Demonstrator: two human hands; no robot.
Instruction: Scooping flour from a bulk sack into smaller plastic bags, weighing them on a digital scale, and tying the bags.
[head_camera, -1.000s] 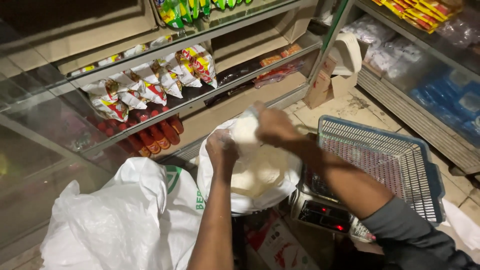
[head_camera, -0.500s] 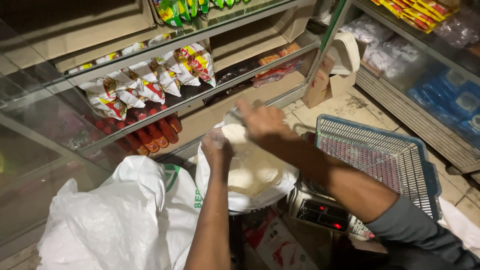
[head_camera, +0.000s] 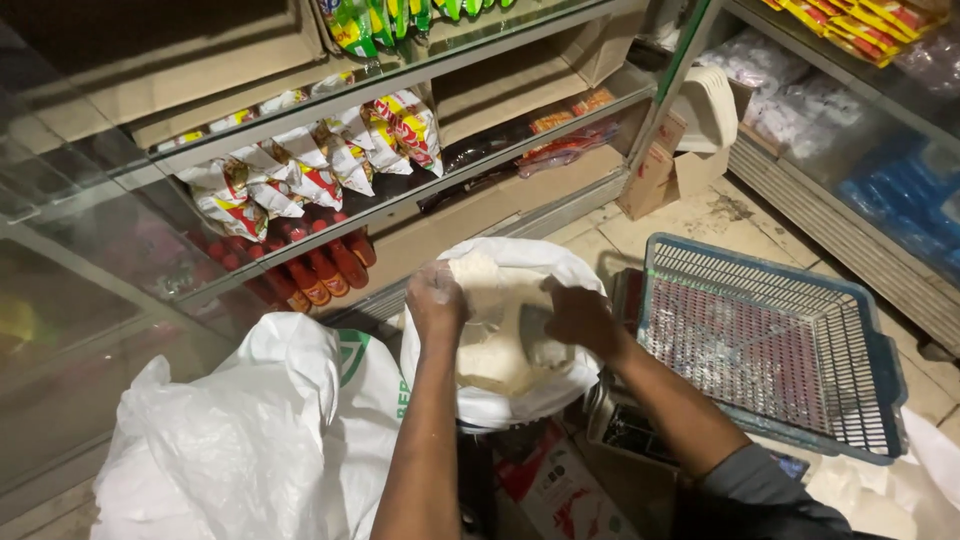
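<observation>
Hands are working at the mouth of a white plastic bag (head_camera: 500, 400) on a shop floor, seen from your head camera. Your left hand (head_camera: 437, 300) is pinching the near-left rim of the bag, fingers curled closed on the film. Your right hand (head_camera: 578, 318) is reaching into the opening from the right, fingers bent down against the pale, powdery contents (head_camera: 495, 345); whether they are gripping anything, you cannot tell.

The bag is standing between a larger crumpled white sack (head_camera: 250, 440) on its left and a blue wire-mesh basket (head_camera: 770, 350) on its right, just in front of the glass shelves (head_camera: 330, 215) of snack packets (head_camera: 310, 170) and red bottles (head_camera: 320, 275).

Spilling looks like the main risk: the film is thin and slack, and the rim is being held up at one point only, so a loosened pinch could be letting the mouth fold and the powder tip out. A hard pull might also be stretching or tearing the plastic.

The bag is looking full and rounded, its rim rolled outward, its contents off-white and heaped unevenly.
</observation>
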